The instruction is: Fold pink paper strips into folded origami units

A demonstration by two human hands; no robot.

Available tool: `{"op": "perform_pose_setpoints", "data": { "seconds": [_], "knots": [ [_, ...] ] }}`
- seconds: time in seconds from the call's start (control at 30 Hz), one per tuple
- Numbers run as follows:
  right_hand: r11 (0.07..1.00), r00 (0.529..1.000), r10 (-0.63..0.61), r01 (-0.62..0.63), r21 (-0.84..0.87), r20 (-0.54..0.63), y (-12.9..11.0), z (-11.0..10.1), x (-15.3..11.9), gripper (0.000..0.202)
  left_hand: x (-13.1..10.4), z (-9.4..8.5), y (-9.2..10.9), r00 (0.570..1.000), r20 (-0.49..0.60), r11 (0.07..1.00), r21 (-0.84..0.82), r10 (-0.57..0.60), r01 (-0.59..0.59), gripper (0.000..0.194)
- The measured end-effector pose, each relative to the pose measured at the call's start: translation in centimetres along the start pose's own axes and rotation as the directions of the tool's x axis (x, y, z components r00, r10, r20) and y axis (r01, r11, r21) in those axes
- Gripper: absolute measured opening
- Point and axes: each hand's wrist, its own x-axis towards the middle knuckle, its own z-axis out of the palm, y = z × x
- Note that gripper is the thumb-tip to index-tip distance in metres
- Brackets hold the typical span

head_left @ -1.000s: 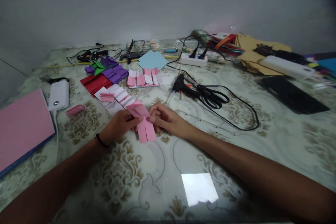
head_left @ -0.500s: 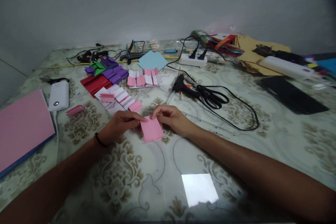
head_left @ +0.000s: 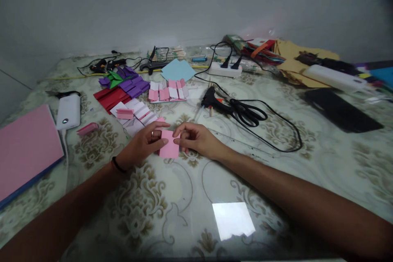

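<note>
A small piece of pink paper (head_left: pixel 170 149) is held up between my two hands just above the table. My left hand (head_left: pixel 146 141) pinches its left edge, thumb on the near face and a ring on one finger. On the opposite edge, my right hand (head_left: pixel 196 140) grips it with thumb and fingers. Beyond my left hand lie folded white and pink papers (head_left: pixel 138 114), and a folded pink strip (head_left: pixel 88 129) rests farther left. Another pink-and-white folded set (head_left: pixel 168 91) sits behind the hands.
A black glue gun (head_left: pixel 215 102) with its looped cord lies to the right, near a white power strip (head_left: pixel 225 70). Left stand a white power bank (head_left: pixel 68 111) and a pink sheet stack (head_left: pixel 29 151). Purple folded papers (head_left: pixel 134 86), blue sheets (head_left: pixel 178 70) and a black slab (head_left: pixel 342 109) lie farther back.
The pink paper has turned upright and shifted slightly left. My left hand has raised its index finger and moved its thumb onto the paper's face; my right thumb now presses the right edge.
</note>
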Motion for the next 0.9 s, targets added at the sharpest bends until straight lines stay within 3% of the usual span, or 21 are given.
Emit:
{"op": "perform_pose_setpoints", "data": {
  "seconds": [0.23,0.33,0.53,0.9],
  "knots": [
    [0.997,0.999,-0.049,0.050,0.065,-0.018,-0.16,0.14,-0.08,0.043,0.04,-0.17,-0.27,1.000,0.023,0.984,0.177,-0.009,0.005,0.044],
    [0.997,0.999,-0.046,0.045,0.057,0.011,-0.43,0.23,-0.16,0.035,0.05,-0.19,-0.38,1.000,0.024,0.988,0.156,0.020,-0.024,0.045],
    [0.999,0.999,-0.021,0.020,0.030,0.029,-0.30,0.15,-0.02,0.039,0.15,-0.32,-0.60,0.999,-0.015,0.996,0.083,0.036,-0.034,0.048],
    [0.993,0.999,0.003,0.002,-0.116,0.043,-0.36,0.19,-0.25,0.042,0.07,-0.63,-0.34,0.998,0.051,0.995,0.089,0.038,-0.042,0.045]
  ]
}}
